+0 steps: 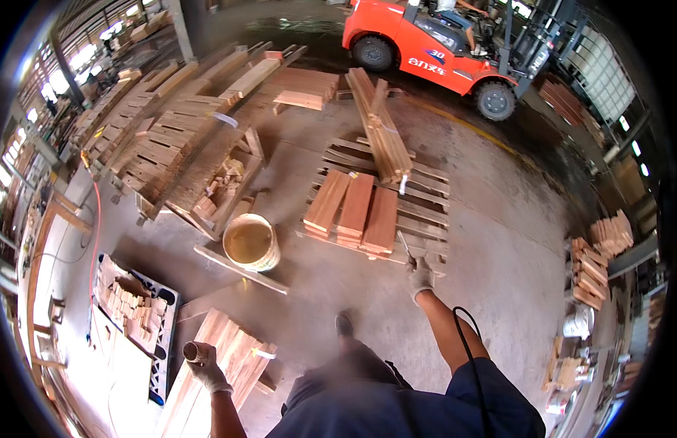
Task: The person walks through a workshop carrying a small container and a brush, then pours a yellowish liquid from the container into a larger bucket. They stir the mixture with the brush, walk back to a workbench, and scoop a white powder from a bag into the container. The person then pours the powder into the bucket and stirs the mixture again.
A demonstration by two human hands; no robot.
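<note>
My left hand (209, 374), in a pale glove, is closed around a short brown cylinder (195, 352) with a dark round end; its exact kind does not show. Below that hand lies a stack of light wooden boards (225, 336) with a white band near one edge. My right hand (421, 279), also gloved, is closed on a thin stick-like tool (404, 242). The tool points toward reddish-brown boards (381, 219), stacked in three piles on a slatted wooden pallet (424, 228). A bundle of long planks (382, 139) lies across the pallet's far side.
A bucket (252, 244) stands left of centre, beside a long wooden bench (171, 146). Wood offcuts (134, 306) fill a tray at the lower left. An orange-red forklift (419, 44) with a person seated on it is at the far side. More wood (590, 270) is stacked at right.
</note>
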